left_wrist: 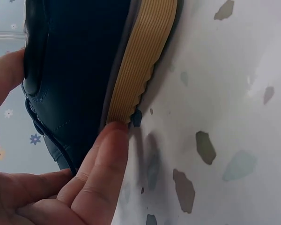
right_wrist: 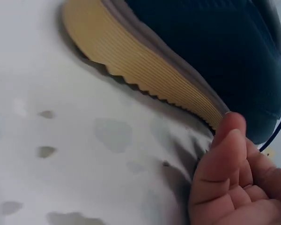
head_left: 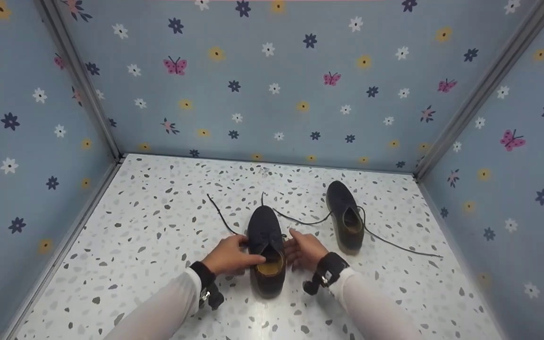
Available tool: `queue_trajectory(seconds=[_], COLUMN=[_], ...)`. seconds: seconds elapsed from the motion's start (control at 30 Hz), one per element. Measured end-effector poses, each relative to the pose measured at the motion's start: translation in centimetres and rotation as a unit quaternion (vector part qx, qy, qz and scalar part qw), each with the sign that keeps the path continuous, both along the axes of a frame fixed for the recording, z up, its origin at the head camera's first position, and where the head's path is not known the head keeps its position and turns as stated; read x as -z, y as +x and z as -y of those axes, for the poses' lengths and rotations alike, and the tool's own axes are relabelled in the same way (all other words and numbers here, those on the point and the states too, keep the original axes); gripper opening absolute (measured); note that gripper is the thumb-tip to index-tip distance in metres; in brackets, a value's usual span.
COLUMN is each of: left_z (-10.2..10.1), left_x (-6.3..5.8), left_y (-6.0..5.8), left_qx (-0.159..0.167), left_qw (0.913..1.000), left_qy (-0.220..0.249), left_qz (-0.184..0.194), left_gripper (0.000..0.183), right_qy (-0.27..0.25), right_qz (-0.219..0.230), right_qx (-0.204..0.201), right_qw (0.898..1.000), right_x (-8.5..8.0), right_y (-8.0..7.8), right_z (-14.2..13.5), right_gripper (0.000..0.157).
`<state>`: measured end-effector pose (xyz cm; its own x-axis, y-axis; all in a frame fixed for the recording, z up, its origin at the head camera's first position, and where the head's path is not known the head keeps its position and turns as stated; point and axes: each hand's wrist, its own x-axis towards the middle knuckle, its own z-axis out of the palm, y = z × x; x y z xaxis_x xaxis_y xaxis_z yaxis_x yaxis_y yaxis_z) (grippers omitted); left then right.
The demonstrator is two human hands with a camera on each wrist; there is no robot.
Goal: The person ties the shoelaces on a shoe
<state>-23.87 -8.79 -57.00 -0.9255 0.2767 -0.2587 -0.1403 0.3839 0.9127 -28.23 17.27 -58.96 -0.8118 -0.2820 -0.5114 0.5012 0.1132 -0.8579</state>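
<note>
Left hand [head_left: 229, 256] grips a dark-blue, tan-soled, round-toed shoe [head_left: 263, 223], its thin dark lace [left_wrist: 57, 142] seemingly threaded but untied, right hand [head_left: 307, 250] loosely bent alongside

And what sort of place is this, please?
Probably a partitioned booth or work corner: blue flower-patterned panels stand on three sides, grey metal-looking strips run along their corners, and a speckled white surface lies between them.

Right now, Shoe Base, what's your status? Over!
Left hand holding near shoe, left side. Right hand beside it, right side. Near shoe sole-down on floor. Stray lace stretched between it and second shoe. Over!
</note>
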Motion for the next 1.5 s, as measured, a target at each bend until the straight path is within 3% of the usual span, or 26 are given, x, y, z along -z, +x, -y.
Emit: queue_trajectory(seconds=[0.23, 0.43, 0.57, 0.77, 1.17, 1.37, 1.5], left_z=[0.0, 0.0, -0.1, -0.2, -0.5, -1.0, -1.6], left_x=[0.0, 0.1, 0.1, 0.1, 0.1, -0.4, -0.7], left_y=[0.2, 0.2, 0.2, 0.3, 0.4, 0.5, 0.5], left_qx=[0.008, 0.008, 0.005, 0.0, -0.001, -0.015, -0.025], left_qw=[0.9997, 0.9998, 0.9996, 0.9994, 0.9989, 0.9963, 0.9915], left_qy=[-0.015, -0.014, -0.026, -0.031, -0.045, -0.07, -0.087], left_qz=[-0.019, -0.008, -0.01, -0.015, -0.013, -0.049, -0.093], left_gripper=[0.087, 0.088, 0.084, 0.08, 0.07, 0.081, 0.075], right_qy=[0.021, 0.002, -0.018, -0.096, -0.171, -0.185, -0.18], right_qz=[0.008, -0.03, -0.067, -0.074, -0.09, -0.116, -0.139], right_qx=[0.057, 0.077, 0.107, 0.171, 0.175, 0.178, 0.184], right_qw=[0.998, 0.997, 0.992, 0.978, 0.965, 0.96, 0.956], right_x=[-0.1, -0.4, -0.9, -2.9, -7.3, -8.7, -9.6], right_y=[-1.5, -2.2, -2.5, -3.1, -3.6, -3.7, -3.7], right_z=[1.3, 1.8, 1.9, 1.9, 0.3, -1.2, -2.3], right_gripper=[0.039, 0.018, 0.013, 0.014, 0.015, 0.016, 0.015])
